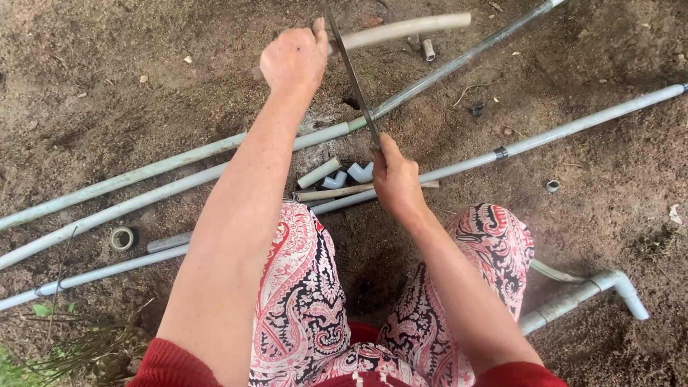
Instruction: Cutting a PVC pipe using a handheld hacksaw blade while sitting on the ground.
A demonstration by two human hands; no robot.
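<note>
Your left hand grips the beige pipe; your right hand pinches the saw blade. Unsupported, the pipe may twist, so the bare blade could bind or slip.

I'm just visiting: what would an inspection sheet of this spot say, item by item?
Surface: bare brown soil, loose and uneven.
Job's things: a short beige pipe held up in the left hand; a thin saw blade set across it, its lower end in the right hand.
Clutter: long grey pipes lying across the ground, white elbow fittings, a short pipe offcut, a tape roll, a bent pipe with elbow.
Fingers: both hands closed around what they hold.
Cables: nothing seen.
Surroundings: patterned red trousers at the knees, some grass at the lower left.
</note>
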